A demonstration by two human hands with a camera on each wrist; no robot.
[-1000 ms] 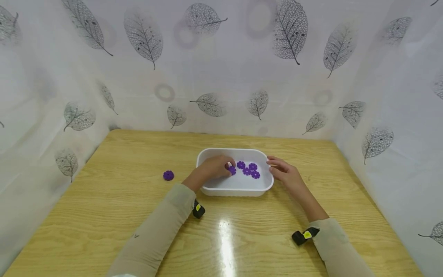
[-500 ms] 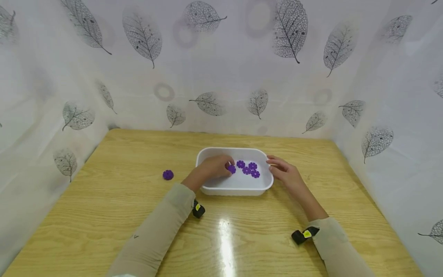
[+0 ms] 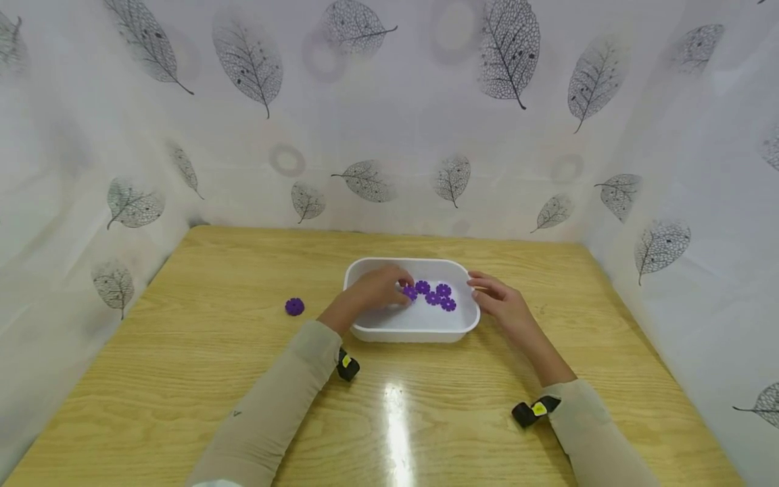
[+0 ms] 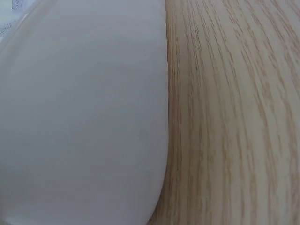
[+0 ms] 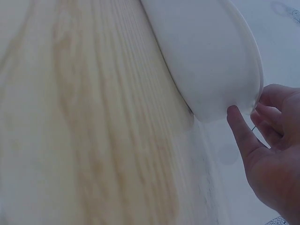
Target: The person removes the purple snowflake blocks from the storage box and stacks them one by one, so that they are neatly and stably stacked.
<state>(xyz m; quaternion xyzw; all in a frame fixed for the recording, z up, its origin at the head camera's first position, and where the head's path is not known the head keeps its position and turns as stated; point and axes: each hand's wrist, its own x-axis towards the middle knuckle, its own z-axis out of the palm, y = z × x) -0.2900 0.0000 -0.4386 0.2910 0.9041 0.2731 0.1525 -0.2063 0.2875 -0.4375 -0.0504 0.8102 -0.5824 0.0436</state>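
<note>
A white oblong plastic tub (image 3: 414, 335) with rounded corners stands on the wooden table. My left hand (image 3: 374, 289) reaches over its left end, thumb and fingers spread. Right at those fingertips is a purple snowflake-shaped disc (image 3: 410, 295). Several more purple discs (image 3: 433, 298) lie on the tub's floor to the right. On the opposite end, my right hand (image 3: 506, 310) holds the tub by its rim; in the right wrist view the thumb presses the outer wall and the other fingers reach the rim. The left wrist view shows the tub's outer wall (image 4: 89, 108) and no hand.
One purple piece (image 3: 295, 306) sits on the table (image 3: 243, 379) left of the tub. A pale curtain with leaf prints (image 3: 389, 122) surrounds the table at the back and sides. Black wrist cameras (image 3: 348, 365) are strapped at both cuffs.
The left thumb and fingers have spread from around the purple disc, which has shifted slightly away toward the other discs. The right hand stays at the tub's rim.
</note>
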